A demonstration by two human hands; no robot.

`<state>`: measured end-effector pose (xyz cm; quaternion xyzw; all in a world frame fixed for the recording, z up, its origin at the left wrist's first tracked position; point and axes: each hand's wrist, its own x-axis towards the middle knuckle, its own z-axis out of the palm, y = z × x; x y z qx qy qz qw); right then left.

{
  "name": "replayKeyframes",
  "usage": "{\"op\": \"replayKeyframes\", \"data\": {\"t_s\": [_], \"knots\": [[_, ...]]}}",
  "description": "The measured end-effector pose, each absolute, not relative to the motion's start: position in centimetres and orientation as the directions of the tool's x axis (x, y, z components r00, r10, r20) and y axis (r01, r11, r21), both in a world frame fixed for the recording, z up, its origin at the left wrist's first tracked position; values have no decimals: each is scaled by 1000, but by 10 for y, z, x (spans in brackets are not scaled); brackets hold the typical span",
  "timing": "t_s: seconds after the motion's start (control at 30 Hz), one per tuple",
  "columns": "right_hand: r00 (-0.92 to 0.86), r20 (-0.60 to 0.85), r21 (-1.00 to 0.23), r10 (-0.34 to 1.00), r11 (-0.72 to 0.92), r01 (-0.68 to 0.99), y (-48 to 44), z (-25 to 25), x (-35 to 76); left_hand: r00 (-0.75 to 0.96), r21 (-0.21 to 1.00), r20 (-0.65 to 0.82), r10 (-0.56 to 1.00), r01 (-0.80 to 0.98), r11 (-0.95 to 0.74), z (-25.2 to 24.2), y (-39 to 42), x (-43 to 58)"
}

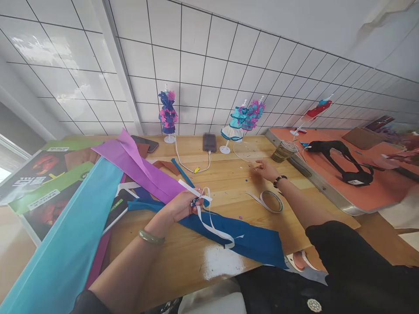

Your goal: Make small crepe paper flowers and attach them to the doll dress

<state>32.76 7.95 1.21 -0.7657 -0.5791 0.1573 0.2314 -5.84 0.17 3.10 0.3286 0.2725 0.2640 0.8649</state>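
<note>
My left hand (183, 205) is closed on a narrow white ribbon (214, 231), whose loops and tail hang down to the right. A small dark blue bit shows at its fingertips. Beneath that hand a long strip of dark blue fabric (242, 237) lies across the table. Over to the right, my right hand (266, 170) is just above the wood, its thumb and fingertips drawn together. Whatever they pinch is too small to make out. A thin pale line curves on the table by these fingers. Nearer to me rests a roll of tape or ribbon (271, 202).
Purple fabric (153, 176) and turquoise fabric (75, 218) drape over printed boxes (36, 174) at left. Small dress stands (168, 115) line the tiled wall. A cabled power bank (209, 142), a cup (283, 150) and an orange-topped table (327, 192) stand beyond.
</note>
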Motion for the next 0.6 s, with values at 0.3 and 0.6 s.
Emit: {"op": "replayKeyframes", "data": {"t_s": [0.3,0.6], "knots": [[148,25,-778,989,-74,624,35,58,235,678,697,-284,678,-340,632,20,4,-55],[-250,307,-657,918,395,642,-32,58,89,679,690,-204,705,-410,596,24,0,-53]]}}
